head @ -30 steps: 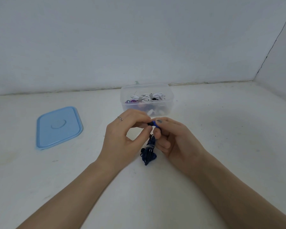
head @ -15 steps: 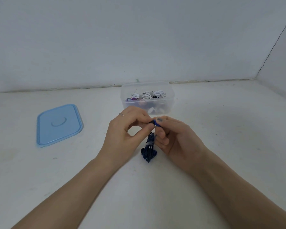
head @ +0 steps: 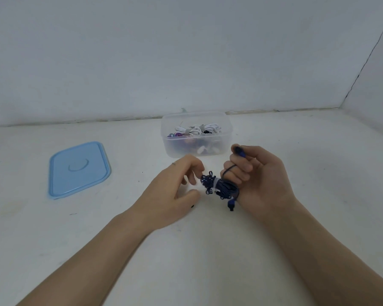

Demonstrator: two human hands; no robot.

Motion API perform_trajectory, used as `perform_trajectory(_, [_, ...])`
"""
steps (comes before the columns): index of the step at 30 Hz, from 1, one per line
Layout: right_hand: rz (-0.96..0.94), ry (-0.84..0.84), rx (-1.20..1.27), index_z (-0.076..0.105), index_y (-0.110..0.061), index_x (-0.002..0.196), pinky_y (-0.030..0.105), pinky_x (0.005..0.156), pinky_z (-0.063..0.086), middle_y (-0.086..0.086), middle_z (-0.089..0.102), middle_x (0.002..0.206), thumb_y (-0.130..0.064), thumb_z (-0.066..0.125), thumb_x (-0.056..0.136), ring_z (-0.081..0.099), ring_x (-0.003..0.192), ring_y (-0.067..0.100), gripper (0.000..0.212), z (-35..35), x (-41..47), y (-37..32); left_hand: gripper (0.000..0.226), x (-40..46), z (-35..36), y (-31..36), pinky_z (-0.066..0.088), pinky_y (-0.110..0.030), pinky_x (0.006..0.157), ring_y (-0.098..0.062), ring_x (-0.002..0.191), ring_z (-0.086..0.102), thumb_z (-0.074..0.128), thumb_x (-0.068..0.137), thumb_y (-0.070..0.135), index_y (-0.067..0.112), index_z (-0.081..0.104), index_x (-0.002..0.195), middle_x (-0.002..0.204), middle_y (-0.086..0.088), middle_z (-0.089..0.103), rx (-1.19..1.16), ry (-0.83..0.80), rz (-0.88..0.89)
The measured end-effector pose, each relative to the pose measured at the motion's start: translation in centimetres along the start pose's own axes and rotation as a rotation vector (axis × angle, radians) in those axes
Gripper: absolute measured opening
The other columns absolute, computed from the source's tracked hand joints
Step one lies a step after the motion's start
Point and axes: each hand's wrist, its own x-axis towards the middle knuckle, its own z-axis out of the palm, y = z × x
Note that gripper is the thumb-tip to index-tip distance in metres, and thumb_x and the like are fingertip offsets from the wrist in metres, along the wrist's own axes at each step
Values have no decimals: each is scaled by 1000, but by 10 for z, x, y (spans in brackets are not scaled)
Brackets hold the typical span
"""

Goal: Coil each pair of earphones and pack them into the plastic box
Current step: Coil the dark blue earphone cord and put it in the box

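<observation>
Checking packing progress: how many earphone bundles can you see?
3 at least: dark blue bundle held by the right hand; white and purple ones inside the plastic box. Others may be hidden.

Hands have parted; right hand [head: 259, 177] now alone grips the blue earphones [head: 219, 187]

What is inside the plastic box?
The plastic box holds coiled white earphones on top, with purple and dark ones beside. Its cloudy wall blurs whatever lies lower down.
</observation>
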Motion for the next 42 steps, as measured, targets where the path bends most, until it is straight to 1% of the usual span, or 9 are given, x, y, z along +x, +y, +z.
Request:
perform_trajectory(6, [-36,75,67,57,-5,76,26,58,32,3,46,64,-6,49,90,36,52,15,16,-2,4,0,37,-3,8,1,42,-19,70,-13,82,51,77,73,39,26,50,94,87,12,52,118,61,65])
perform_trajectory(10, [9,33,72,58,-4,83,25,61,39,6,53,71,-5,53,90,46,56,15,9,-2,3,6,42,1,17,6,37,-24,60,-14,65,44,79,65,55,32,45,73,66,4,46,239,39,96])
perform_trajectory(14, [61,40,62,61,-1,90,24,63,49,7,60,78,-6,54,92,55,61,16,9,1,3,9,45,3,21,6,39,-24,61,-13,73,49,78,67,60,34,43,77,71,9,49,354,16,30])
perform_trajectory(20, [23,74,-33,56,-8,99,25,63,53,9,66,80,-5,52,92,59,62,18,9,-1,3,7,19,4,22,-2,38,-21,58,-10,68,50,65,86,37,25,51,80,72,11,51,363,7,70])
perform_trajectory(26, [-289,92,-689,66,-20,115,32,66,51,4,59,71,0,51,95,56,62,20,32,-5,2,11,9,6,11,8,41,-14,60,-12,73,50,65,94,16,23,62,91,86,10,59,78,117,-30])
perform_trajectory(30, [-402,68,-1044,72,-19,99,24,63,44,3,50,64,-12,60,95,51,59,13,15,-3,-2,17,18,4,8,15,46,-12,53,-8,67,48,72,90,11,24,60,91,76,7,58,-127,187,-94])
perform_trajectory(33, [-431,48,-1163,71,-16,81,30,65,44,17,58,69,-22,65,94,53,61,15,16,-4,-4,21,22,3,8,14,49,-24,60,-9,69,50,76,87,12,22,57,88,72,12,54,-65,233,-45])
perform_trajectory(37, [-437,37,-1215,74,-24,77,39,71,48,-5,64,69,-24,67,91,58,70,26,16,-7,0,24,20,4,7,11,48,-26,71,-15,77,57,78,85,6,14,60,85,80,9,57,26,305,45])
perform_trajectory(42, [-411,-16,-1206,76,-20,86,28,70,45,-14,66,69,-14,68,91,55,66,6,11,-10,1,26,17,4,7,8,55,-34,78,-16,84,64,77,84,4,13,62,85,86,4,63,-4,350,58])
